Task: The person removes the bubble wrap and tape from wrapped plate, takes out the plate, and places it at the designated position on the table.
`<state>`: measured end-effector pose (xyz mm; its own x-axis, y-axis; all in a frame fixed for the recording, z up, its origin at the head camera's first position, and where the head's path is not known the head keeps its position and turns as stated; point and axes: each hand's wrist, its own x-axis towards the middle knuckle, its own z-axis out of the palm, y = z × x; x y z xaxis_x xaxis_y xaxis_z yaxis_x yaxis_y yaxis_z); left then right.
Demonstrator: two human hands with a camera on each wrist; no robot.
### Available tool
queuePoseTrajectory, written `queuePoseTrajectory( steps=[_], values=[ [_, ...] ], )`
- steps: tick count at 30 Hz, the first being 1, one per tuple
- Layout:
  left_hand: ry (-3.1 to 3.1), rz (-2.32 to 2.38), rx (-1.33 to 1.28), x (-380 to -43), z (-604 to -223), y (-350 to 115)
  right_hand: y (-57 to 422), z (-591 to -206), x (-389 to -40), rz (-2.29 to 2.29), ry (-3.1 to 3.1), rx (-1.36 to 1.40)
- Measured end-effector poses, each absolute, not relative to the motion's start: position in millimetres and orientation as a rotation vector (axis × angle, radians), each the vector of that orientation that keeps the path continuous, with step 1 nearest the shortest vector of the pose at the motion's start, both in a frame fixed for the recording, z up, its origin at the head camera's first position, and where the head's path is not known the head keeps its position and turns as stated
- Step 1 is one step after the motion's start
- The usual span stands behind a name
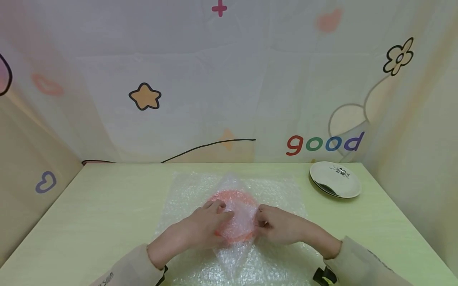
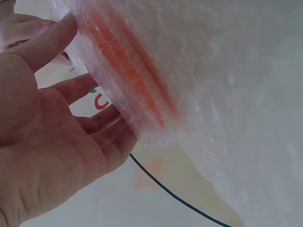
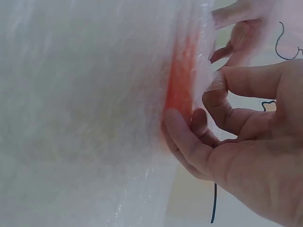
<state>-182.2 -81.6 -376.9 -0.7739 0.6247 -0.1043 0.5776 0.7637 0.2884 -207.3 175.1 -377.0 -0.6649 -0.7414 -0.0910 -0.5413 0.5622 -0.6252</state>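
Note:
A sheet of bubble wrap [image 1: 279, 188] lies spread on the table, its side flaps folded in over a round orange-red dish [image 1: 234, 195]. Through the film, the dish's rim shows as orange bands [image 2: 125, 66] in the left wrist view. My left hand [image 1: 202, 226] rests on the left side of the bundle, fingers spread loosely and thumb lying on the wrap. On the right side, my right hand [image 1: 282, 225] has curled fingers and pinches the film between thumb and index finger, with other fingertips against the dish's wrapped edge [image 3: 182, 80].
Two stacked white plates [image 1: 334, 180] with a dark floral pattern sit at the table's back right corner. A printed cloth [image 1: 214, 99] hangs behind the pale green table [image 1: 107, 202] and along both sides.

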Motion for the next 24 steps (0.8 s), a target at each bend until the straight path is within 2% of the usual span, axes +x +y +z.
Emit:
queuePoseTrajectory(
  steps=[24],
  values=[
    [2.746, 0.451, 0.905, -184, -377, -86, 190, -367, -206, -1.033, 2.426, -0.841]
  ],
)
